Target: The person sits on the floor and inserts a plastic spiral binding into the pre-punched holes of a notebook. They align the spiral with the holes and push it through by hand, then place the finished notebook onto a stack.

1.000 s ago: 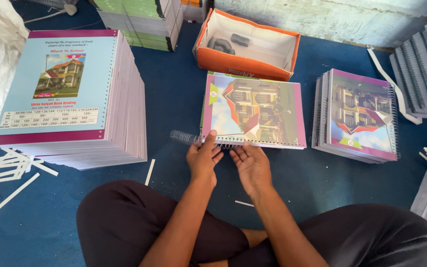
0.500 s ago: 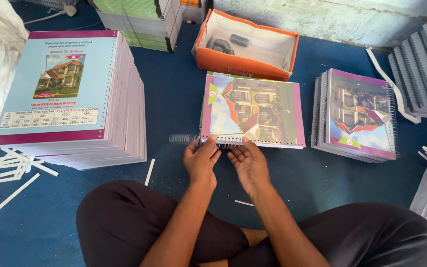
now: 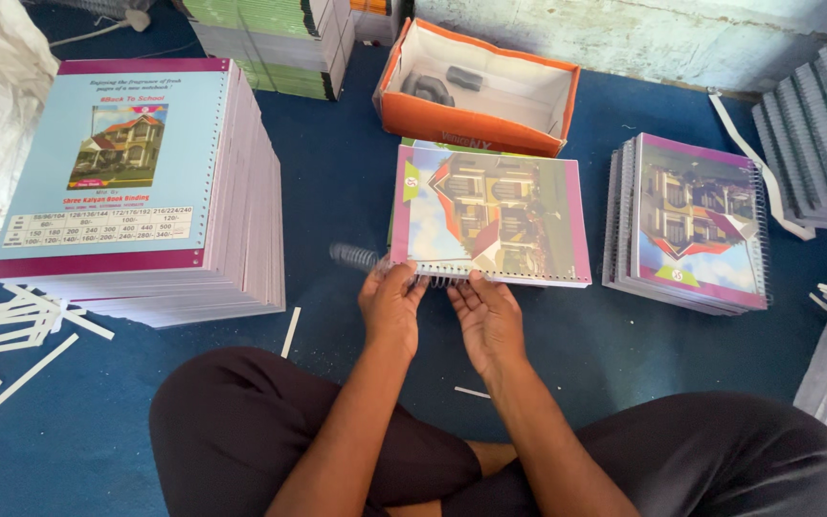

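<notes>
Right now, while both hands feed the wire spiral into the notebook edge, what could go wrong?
1. The spiral wire sticks out left of the notebook; it may skip a hole or bend as the left hand turns it.
2. The notebook lies loose on the blue floor; the right hand only touches its near edge, so the pages might shift out of line.
3. Paper strips nearby could catch in the coil.

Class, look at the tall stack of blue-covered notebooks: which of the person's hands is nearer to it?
Left. The left hand is at the spiral wire, just right of the stack; the right hand is farther right, under the notebook.
</notes>
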